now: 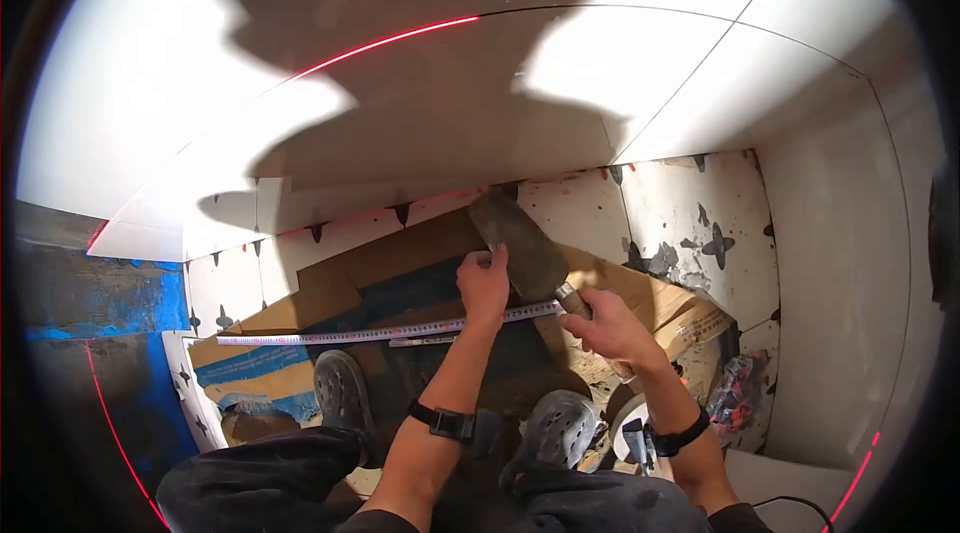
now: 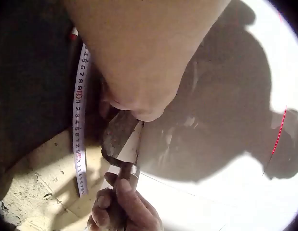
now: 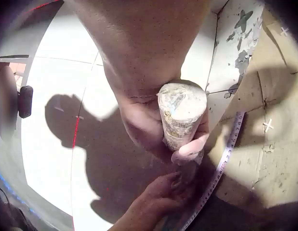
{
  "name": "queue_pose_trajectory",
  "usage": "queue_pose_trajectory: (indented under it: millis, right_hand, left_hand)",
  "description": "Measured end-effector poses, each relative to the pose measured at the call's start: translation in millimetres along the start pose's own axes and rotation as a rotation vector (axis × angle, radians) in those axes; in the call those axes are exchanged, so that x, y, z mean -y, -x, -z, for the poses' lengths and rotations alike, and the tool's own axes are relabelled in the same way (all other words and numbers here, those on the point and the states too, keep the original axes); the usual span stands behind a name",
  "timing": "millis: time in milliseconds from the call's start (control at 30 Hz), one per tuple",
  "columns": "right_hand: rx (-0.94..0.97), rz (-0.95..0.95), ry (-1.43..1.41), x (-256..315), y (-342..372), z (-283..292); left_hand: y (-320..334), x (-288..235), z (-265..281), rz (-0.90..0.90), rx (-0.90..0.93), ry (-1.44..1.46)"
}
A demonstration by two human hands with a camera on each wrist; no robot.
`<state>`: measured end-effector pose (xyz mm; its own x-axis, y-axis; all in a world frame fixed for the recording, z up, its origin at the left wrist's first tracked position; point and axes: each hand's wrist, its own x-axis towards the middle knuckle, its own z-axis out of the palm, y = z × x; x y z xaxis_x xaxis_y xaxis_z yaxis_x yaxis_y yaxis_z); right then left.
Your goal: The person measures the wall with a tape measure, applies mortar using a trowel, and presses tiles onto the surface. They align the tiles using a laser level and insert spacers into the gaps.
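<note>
A plasterer's trowel (image 1: 520, 251) with a wide, grey-smeared blade is held out over the cardboard by both hands. My right hand (image 1: 612, 328) grips its handle, whose thick, mortar-caked end (image 3: 182, 103) shows in the right wrist view. At the blade's left edge, my left hand (image 1: 484, 285) pinches the metal with curled fingers, partly hidden behind the forearm in the left wrist view. Just below the blade lies a white measuring tape (image 1: 340, 337), stretched across the cardboard. Beside the tape is a thin marker-like stick (image 1: 422, 341).
Cardboard sheets (image 1: 270, 365) cover the floor by my shoes (image 1: 345, 393). White wall tiles (image 1: 680, 63) rise ahead, crossed by a red laser line (image 1: 390, 41). A white bucket-like container (image 1: 632, 433) stands by my right forearm, with a bag of small coloured pieces (image 1: 738, 393) farther right.
</note>
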<state>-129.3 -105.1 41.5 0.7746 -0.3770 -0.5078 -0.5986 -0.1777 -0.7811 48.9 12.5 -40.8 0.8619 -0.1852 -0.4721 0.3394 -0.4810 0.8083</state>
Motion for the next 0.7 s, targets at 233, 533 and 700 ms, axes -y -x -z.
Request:
queue_pose_trajectory:
  millis: [233,533,700]
  right_hand:
    - [0.050,-0.118,0.063,17,-10,7]
    - [-0.002,-0.102,0.018,21,-9,-16]
    - [-0.125,-0.054,-0.045,15,-7,-48]
  left_hand:
    - [-8,8,1,-0.003,0.104,0.072]
    - [-21,14,-3,0.105,0.027,0.040]
    - [-23,14,1,0.137,-0.010,0.081]
